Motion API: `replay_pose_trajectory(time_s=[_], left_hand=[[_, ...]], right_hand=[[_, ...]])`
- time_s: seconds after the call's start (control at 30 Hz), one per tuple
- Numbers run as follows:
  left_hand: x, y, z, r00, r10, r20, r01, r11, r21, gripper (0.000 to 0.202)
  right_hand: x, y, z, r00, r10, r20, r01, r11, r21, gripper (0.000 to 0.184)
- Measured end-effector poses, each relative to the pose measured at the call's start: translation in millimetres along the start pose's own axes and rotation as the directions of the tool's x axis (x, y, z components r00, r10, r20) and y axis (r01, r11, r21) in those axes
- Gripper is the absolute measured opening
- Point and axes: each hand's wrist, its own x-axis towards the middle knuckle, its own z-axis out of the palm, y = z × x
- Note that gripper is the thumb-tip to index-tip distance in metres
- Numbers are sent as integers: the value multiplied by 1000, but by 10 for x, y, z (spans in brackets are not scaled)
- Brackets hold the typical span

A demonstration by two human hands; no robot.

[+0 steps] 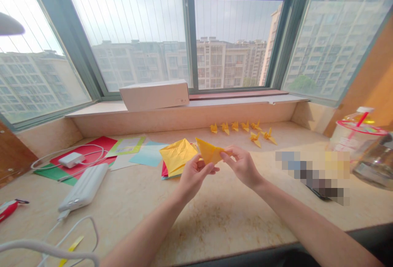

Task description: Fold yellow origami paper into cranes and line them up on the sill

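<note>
Both my hands hold a folded piece of yellow paper (210,152) above the stone counter (215,213). My left hand (193,173) pinches its lower left edge with closed fingers. My right hand (242,164) pinches its right tip between thumb and fingers. Just behind it lies a creased yellow sheet (177,155) on a small stack of coloured paper. Several finished yellow paper cranes (242,130) stand in a row farther back near the wall.
Coloured sheets (101,146), a white charger (71,159) with cable and a white power bank (84,187) lie at the left. A white box (155,94) sits on the window sill. A plastic cup with a red straw (356,134) and a glass jar (373,162) stand at the right.
</note>
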Motion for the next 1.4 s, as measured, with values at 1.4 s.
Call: replay_pose_trajectory(time_s=[1.4], left_hand=[[-53,-179,-154,928,100,359,11,956,-294,79]], right_hand=[[-109,-100,3,808,-462,365,574,757,-312,37]])
